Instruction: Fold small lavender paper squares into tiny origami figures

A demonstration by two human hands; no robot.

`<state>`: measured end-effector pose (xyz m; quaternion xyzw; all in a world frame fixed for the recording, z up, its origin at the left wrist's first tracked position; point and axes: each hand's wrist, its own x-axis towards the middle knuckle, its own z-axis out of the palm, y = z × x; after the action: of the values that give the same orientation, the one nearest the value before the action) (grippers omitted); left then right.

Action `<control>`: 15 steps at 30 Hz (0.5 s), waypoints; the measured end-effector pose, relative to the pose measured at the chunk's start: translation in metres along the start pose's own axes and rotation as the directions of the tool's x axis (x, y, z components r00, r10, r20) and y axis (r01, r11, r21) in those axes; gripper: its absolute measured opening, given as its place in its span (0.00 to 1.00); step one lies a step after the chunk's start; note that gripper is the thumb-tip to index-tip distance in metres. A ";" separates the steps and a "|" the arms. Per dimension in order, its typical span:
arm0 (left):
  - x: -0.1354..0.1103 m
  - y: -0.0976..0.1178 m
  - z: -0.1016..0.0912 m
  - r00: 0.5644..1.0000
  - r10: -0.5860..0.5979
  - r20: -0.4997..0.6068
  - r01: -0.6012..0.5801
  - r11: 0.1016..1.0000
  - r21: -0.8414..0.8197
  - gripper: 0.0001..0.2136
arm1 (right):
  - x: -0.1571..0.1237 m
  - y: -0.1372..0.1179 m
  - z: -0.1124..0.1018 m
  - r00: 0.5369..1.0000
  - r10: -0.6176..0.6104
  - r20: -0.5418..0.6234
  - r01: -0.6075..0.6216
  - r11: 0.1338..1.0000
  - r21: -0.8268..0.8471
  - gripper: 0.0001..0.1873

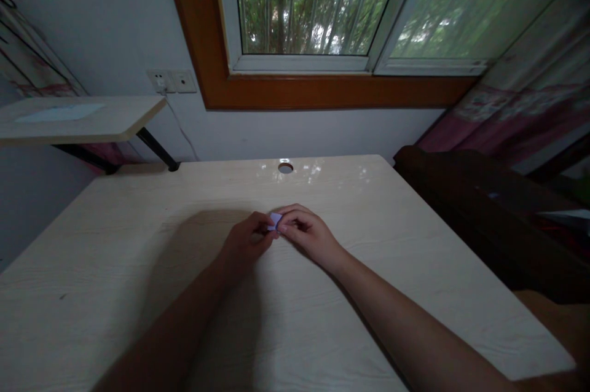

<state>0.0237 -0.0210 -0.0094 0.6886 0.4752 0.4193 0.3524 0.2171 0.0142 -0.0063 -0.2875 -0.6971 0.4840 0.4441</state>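
Between my hands is a small piece of pale purple paper [275,220], which looks folded. My left hand [247,236] pinches its left side between thumb and forefinger. On the other side, the thumb and fingers of my right hand [310,230] close on the right edge. Both hands are low over the middle of the wooden table [350,207]. Much of the paper is covered by my fingertips, so its full shape is hidden.
A raised shelf [92,128] on black legs stands at the table's back left, with a pale sheet [62,112] on it. A round cable hole [286,168] lies near the back edge. Dark furniture [461,214] borders the right side; a window [318,5] is behind.
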 end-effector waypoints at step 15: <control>-0.004 0.005 -0.006 0.999 0.015 -0.041 -0.015 1.000 -0.005 0.08 | -0.001 -0.001 0.006 0.984 0.105 -0.142 -0.085 0.987 0.136 0.10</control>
<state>0.0195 -0.0257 -0.0031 0.6826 0.4759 0.4372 0.3413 0.2124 0.0101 -0.0063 -0.3264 -0.6147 0.5259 0.4889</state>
